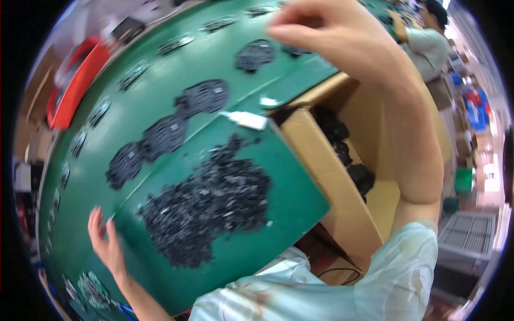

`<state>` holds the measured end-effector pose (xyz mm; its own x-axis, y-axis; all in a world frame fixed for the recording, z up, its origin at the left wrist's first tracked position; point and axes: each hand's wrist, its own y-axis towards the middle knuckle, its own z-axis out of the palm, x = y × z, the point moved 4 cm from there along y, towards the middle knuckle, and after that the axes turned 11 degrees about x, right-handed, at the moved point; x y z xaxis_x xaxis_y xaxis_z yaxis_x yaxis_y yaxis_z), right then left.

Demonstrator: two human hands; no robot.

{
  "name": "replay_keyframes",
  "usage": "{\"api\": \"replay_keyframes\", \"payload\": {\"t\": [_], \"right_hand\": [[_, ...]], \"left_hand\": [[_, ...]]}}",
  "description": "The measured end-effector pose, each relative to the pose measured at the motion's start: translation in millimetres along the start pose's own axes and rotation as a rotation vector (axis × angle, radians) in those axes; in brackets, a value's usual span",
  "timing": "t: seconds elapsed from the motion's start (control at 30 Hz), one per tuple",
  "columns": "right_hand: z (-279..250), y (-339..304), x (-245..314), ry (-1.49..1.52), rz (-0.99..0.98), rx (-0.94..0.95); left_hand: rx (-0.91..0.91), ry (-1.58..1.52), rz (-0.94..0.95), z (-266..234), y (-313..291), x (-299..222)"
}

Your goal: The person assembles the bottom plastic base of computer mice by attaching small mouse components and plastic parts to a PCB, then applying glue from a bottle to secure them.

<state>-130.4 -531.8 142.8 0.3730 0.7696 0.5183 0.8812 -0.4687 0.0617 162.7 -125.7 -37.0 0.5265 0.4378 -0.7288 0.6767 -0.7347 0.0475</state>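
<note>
My left hand (105,243) hovers over the left part of the green work surface (289,187), its fingers and thumb apart and nothing seen between them. Stretched far forward, my right hand (324,32) has thumb and fingertips brought together in a pinch; what they hold, if anything, cannot be made out. Below that hand, a dark round part (294,52) is partly covered. A heap of small black pieces (214,200) lies between my arms. Beyond it, flat black round parts (164,137) form a row. A small white bottle (247,120) lies on its side near the heap.
An open cardboard box (332,166) with black parts inside stands at my right, under my forearm. Several thin metallic-looking parts (176,44) line the far side of the table. A red bin (75,88) sits beyond its left edge. Another person (428,45) works at the far right.
</note>
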Motion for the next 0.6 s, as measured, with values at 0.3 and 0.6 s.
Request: {"api": "replay_keyframes", "payload": {"t": [0.3, 0.6], "right_hand": [[102, -274, -293, -0.199, 0.951, 0.308], [203, -240, -339, -0.443, 0.790, 0.347]], "left_hand": [[0.007, 0.300, 0.334, 64, -107, -125], [0.826, 0.250, 0.882, 220, -119, -224]]}}
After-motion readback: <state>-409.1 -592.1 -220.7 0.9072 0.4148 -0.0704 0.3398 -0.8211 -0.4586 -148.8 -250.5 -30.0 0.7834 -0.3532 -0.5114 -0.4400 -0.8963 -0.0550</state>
